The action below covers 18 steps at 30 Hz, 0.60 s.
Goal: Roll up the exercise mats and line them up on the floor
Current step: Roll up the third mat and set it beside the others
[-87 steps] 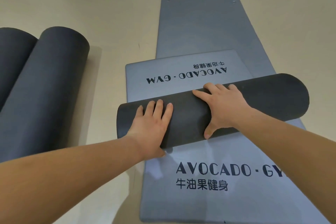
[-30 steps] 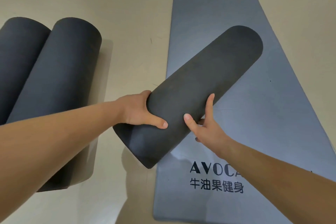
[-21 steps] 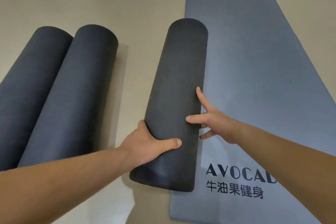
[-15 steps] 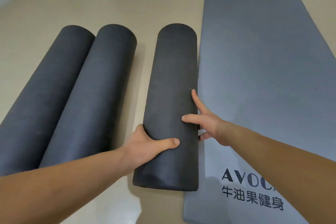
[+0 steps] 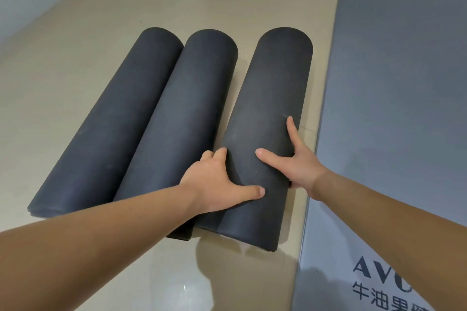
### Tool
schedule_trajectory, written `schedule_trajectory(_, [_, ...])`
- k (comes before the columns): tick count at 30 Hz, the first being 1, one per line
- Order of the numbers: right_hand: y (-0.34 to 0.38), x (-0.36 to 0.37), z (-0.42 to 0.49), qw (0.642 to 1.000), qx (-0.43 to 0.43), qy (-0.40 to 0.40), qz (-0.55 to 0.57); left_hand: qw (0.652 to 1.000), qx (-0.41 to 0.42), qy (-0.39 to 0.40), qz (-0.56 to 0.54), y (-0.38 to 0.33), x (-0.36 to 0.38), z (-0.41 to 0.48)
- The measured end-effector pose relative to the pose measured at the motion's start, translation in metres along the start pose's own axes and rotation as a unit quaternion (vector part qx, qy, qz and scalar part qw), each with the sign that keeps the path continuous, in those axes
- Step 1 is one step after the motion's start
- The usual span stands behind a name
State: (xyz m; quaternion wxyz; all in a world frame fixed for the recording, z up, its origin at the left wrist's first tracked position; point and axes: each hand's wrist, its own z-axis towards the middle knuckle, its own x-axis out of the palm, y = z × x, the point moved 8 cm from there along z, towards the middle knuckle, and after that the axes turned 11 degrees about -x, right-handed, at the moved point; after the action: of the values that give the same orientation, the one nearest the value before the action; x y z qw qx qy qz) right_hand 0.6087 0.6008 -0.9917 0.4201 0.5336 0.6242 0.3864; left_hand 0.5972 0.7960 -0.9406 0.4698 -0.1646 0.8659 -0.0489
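— What are the two grips doing?

— The left grip [image 5: 217,182] is clasping the held roll [image 5: 267,113] from its left flank. Its thumb is lying across the top and its fingers are tucking into the seam against the middle roll [image 5: 182,121]. The right grip [image 5: 295,166] is clasping the same roll from the other flank, thumb pointing toward the left grip, forefinger stretching away along the roll's side. Its remaining fingers are hiding behind the roll.

— And where is that roll sitting?

— It is lying on the floor [image 5: 75,63] between both grips. Its near part is touching the middle roll just left of the left grip, and a thin gap is showing at the far end. Farther left, the outer roll [image 5: 113,129] is pressing against the middle one.

— Anything right of the right grip?

— A flat mat [image 5: 391,108] is lying unrolled, near that wrist, with a strip of floor separating it from the held roll.
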Motion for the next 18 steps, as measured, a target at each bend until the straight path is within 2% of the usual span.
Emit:
schedule_trajectory(6, [0.027,0.013,0.011,0.996,-0.038,0.048,-0.067,0.992,-0.048,0.019,-0.116,0.015,0.003,0.002])
schedule_trajectory(11, [0.033,0.021,0.014,0.989,-0.056,0.04,-0.13,0.984,-0.047,0.045,-0.163,0.014,-0.015,0.018])
schedule_trajectory(12, [0.032,0.022,0.014,0.989,-0.057,0.034,-0.133,0.985,-0.052,0.063,-0.154,0.01,-0.016,0.02])
schedule_trajectory(14, [0.028,0.024,0.012,0.99,-0.054,0.023,-0.126,0.993,-0.058,0.08,-0.068,-0.002,-0.015,0.02])
schedule_trajectory(16, [0.024,0.022,0.008,0.992,-0.054,0.029,-0.114,0.997,-0.047,0.05,0.025,-0.016,-0.016,0.017])
schedule_trajectory(18, [0.017,0.017,0.0,0.992,-0.044,0.057,-0.102,0.998,-0.043,0.027,0.048,-0.025,-0.013,0.014])
